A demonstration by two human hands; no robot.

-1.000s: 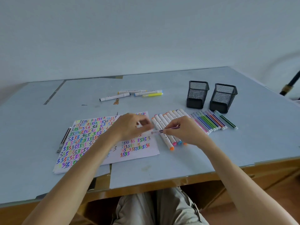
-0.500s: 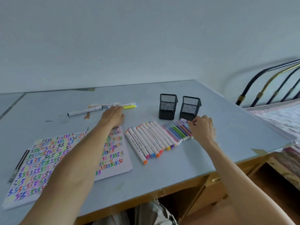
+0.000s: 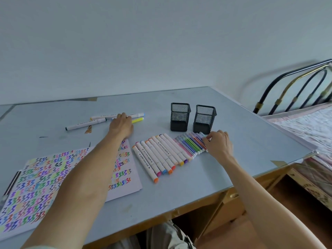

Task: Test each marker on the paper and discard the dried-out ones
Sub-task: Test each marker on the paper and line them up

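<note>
White-barrelled markers (image 3: pixel 158 155) lay side by side in a slanted row on the table (image 3: pixel 242 133), their coloured caps toward the near edge, and a row of thinner coloured pens (image 3: pixel 190 144) lay just to their right. The right hand (image 3: pixel 218 143) rested at the far right end of that thin row, its fingers curled and pinching the outermost pen there; half a second earlier it had been at much the same place, and a second earlier it had held a thin pen in front of the body above the thick row. The left hand (image 3: pixel 122 125) had reached to the loose markers (image 3: pixel 86 124) lying apart at the back of the table, its fingers bent down onto one beside a yellow highlighter (image 3: pixel 137 120); whether it gripped that marker or only touched it could not be told. A second before, that hand had been over the paper (image 3: pixel 124 178), which lay under the left forearm, covered in rows of coloured zigzag strokes. Two black mesh holders (image 3: pixel 180 116) stood upright behind the thin pens, near the right hand. A dark strip (image 3: pixel 12 182) lay along the paper's left edge. Beyond the table's right corner stood a metal bed frame (image 3: pixel 294 87) with a patterned cover.
</note>
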